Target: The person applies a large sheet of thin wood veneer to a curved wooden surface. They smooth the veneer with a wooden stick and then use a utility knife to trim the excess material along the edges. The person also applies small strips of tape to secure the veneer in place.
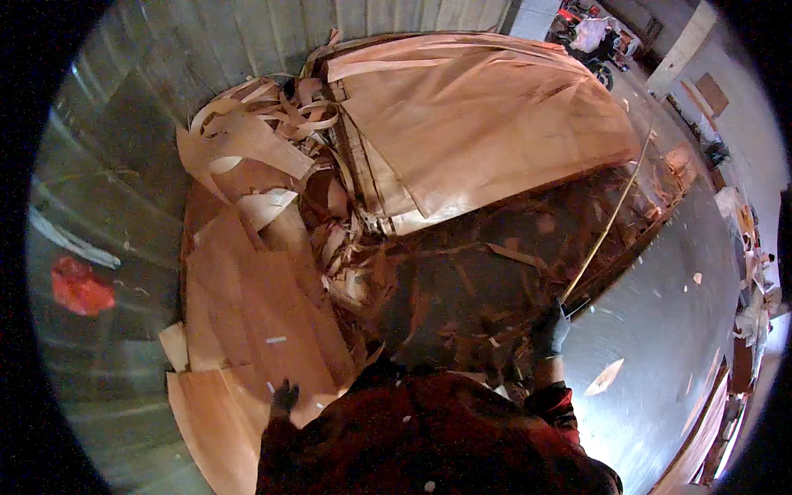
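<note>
The right hand (558, 332), partly covered in pale grey, is closed around the near end of 1 long, thin stick (615, 213). The stick slants away from the hand, beside the left edge of the metal bench (660, 330), and its tip shows just past the right end of a broad stack of tan sheets (495, 124). The left hand (285, 398) is low, near the lower edge of reddish-brown sheets (268, 289); it is too dark to tell whether its fingers are released or clenched, or whether it touches them.

Between the 2 groups of sheets lie curled strips (309, 115), thickest toward the wall. Dark floor (462, 285) strewn with scraps fills the space in front of the broad stack, up to the bench's left edge. 1 pale flake (605, 377) lies on the bench near its near left part. A ribbed wall (140, 157) bearing a red patch (82, 286) stands at left.
</note>
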Motion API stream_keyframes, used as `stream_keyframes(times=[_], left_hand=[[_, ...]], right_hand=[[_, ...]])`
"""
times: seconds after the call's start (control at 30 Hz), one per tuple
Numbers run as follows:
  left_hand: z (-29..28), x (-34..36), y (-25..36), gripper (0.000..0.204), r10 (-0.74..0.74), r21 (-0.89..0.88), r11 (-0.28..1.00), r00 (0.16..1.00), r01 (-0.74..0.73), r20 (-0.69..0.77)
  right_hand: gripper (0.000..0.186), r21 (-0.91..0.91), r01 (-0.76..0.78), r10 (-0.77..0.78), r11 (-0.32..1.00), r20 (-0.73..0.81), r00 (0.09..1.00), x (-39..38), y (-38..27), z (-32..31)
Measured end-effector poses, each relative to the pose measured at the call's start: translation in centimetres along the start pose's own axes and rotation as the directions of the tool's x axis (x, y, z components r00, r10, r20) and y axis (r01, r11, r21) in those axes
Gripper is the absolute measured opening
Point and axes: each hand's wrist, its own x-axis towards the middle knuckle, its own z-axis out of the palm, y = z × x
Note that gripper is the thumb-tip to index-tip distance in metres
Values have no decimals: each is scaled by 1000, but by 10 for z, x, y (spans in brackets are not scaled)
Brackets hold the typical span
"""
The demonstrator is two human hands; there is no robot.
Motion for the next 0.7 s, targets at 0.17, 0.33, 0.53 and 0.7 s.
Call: stream_keyframes(times=[0.17,0.33,0.53,0.7], left_hand=[[-159,151,190,62,330,258,921,937,-293,-114],[-258,229,362,52,516,48,856,855,-514,-52],[-262,283,471,47,675,-20,729,714,-684,185],[-281,325,568,44,909,-207,379,321,-902,267]], right_hand=[[21,-28,52,-48,998,125,991,71,46,84],[11,6,39,-39,999,121,992,160,129,157],[11,-368,150,31,918,444,896,209,197,296],[22,35,-514,455,857,415,788,167,111,469]])
